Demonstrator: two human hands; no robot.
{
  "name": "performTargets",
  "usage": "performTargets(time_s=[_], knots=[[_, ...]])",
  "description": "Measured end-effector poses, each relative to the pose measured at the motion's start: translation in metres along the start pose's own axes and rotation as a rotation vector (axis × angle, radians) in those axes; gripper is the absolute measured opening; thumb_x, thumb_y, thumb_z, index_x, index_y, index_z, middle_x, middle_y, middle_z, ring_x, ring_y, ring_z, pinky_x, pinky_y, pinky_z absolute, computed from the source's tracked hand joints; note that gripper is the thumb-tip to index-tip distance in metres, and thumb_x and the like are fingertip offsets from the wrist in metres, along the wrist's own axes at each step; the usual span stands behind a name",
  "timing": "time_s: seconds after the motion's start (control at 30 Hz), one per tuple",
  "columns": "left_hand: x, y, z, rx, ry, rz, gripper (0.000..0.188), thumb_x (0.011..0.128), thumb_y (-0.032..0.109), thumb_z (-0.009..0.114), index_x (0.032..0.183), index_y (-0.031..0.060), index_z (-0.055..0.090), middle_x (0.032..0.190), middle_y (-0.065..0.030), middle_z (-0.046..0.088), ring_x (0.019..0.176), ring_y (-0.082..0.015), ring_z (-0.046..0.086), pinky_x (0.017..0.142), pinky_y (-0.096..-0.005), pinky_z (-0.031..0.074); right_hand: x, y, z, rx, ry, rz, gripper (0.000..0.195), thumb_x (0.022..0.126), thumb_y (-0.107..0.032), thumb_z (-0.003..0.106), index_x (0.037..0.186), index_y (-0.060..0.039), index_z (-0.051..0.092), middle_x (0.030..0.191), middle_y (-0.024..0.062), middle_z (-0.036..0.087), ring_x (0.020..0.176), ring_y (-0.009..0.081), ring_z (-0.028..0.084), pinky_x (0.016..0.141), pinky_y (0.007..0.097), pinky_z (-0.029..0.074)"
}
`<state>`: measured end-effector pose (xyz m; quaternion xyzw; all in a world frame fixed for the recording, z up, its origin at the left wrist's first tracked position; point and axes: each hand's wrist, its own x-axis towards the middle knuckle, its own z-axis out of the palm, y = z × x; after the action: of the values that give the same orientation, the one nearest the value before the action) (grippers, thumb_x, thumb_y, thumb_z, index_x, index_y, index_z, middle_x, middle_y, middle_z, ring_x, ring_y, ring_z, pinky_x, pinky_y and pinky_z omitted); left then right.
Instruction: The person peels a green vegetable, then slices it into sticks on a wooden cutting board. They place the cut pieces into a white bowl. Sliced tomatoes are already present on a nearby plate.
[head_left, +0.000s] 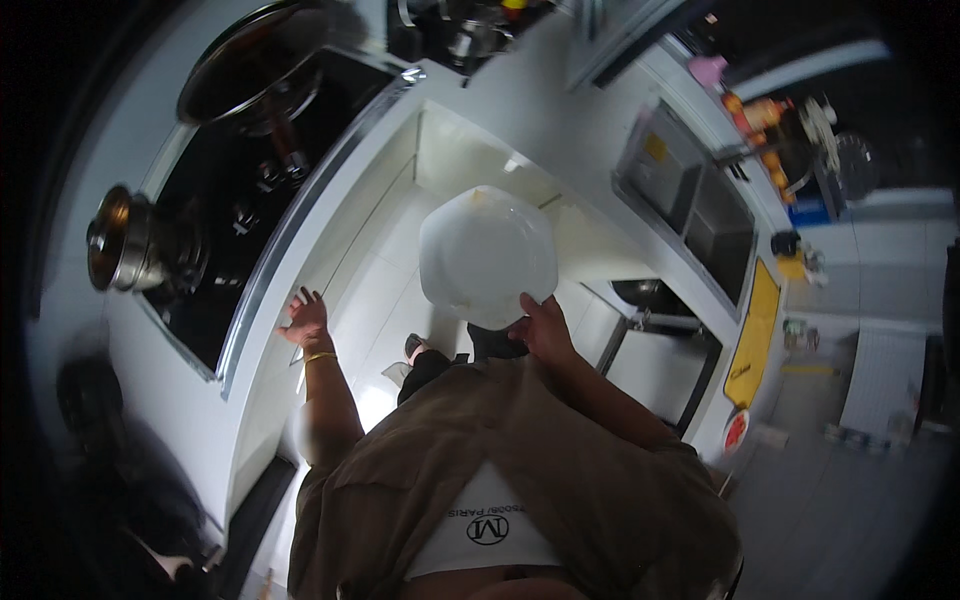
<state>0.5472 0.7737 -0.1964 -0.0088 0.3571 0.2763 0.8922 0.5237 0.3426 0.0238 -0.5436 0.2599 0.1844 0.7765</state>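
Observation:
A white plate (487, 251) with softly angled edges is held out in front of my body, over the floor. My right hand (541, 326) grips its near right edge, thumb on top. Faint yellowish marks show near its far rim. My left hand (305, 319) holds nothing; its fingers are spread beside the front of the stove counter, and a yellow bangle (320, 356) is on that wrist.
On the left a black cooktop (217, 187) bears a large lidded pan (244, 67) and stacked metal pots (131, 244). A double-basin sink (682, 202) is at the right, with a yellow mat (752, 337) nearby. An open drawer (660, 367) juts out below the counter.

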Motion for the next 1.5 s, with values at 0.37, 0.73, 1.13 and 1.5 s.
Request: performTargets(time_s=[0.37, 0.73, 1.13, 1.5], knots=[[-0.053, -0.119, -0.043, 0.33, 0.212, -0.209, 0.062, 0.093, 0.061, 0.035, 0.136, 0.0165, 0.044, 0.131, -0.0041, 0.055, 0.11, -0.0258, 0.053, 0.094, -0.0444, 0.041, 0.023, -0.075, -0.159, 0.42, 0.168, -0.362, 0.028, 0.095, -0.022, 0.056, 0.119, -0.0132, 0.047, 0.098, 0.0043, 0.064, 0.073, 0.0174, 0.064, 0.054, 0.0288, 0.051], [-0.166, -0.397, -0.009, 1.032, -0.536, -0.767, 0.03, 0.098, 0.027, 0.044, 0.112, 0.0061, 0.061, 0.108, -0.0094, 0.065, 0.096, -0.0235, 0.061, 0.086, -0.0376, 0.051, 0.078, -0.187, -0.426, 1.514, -0.311, -0.521, 0.025, 0.093, -0.01, 0.05, 0.104, 0.0114, 0.056, 0.087, 0.0173, 0.067, 0.073, 0.0199, 0.068, 0.061, 0.023, 0.059], [-0.409, -0.656, 0.065, 1.616, -1.235, -1.316, 0.04, 0.097, 0.034, 0.051, 0.127, 0.0065, 0.052, 0.114, -0.0056, 0.06, 0.103, -0.0162, 0.056, 0.093, -0.0301, 0.043, -0.002, -0.132, -0.483, 1.268, 0.346, -0.651, 0.028, 0.093, -0.017, 0.055, 0.113, 0.0009, 0.048, 0.09, 0.0099, 0.062, 0.069, 0.0124, 0.06, 0.055, 0.0209, 0.053], [-0.501, -0.749, -0.011, 1.692, -1.708, -1.968, 0.046, 0.099, 0.036, 0.046, 0.13, 0.0023, 0.048, 0.117, -0.0067, 0.057, 0.103, -0.016, 0.055, 0.096, -0.0309, 0.041, -0.138, -0.055, -0.447, 1.106, 1.154, -0.809, 0.033, 0.097, -0.017, 0.052, 0.124, -0.0005, 0.043, 0.097, 0.0122, 0.062, 0.071, 0.0176, 0.062, 0.058, 0.0265, 0.054]])
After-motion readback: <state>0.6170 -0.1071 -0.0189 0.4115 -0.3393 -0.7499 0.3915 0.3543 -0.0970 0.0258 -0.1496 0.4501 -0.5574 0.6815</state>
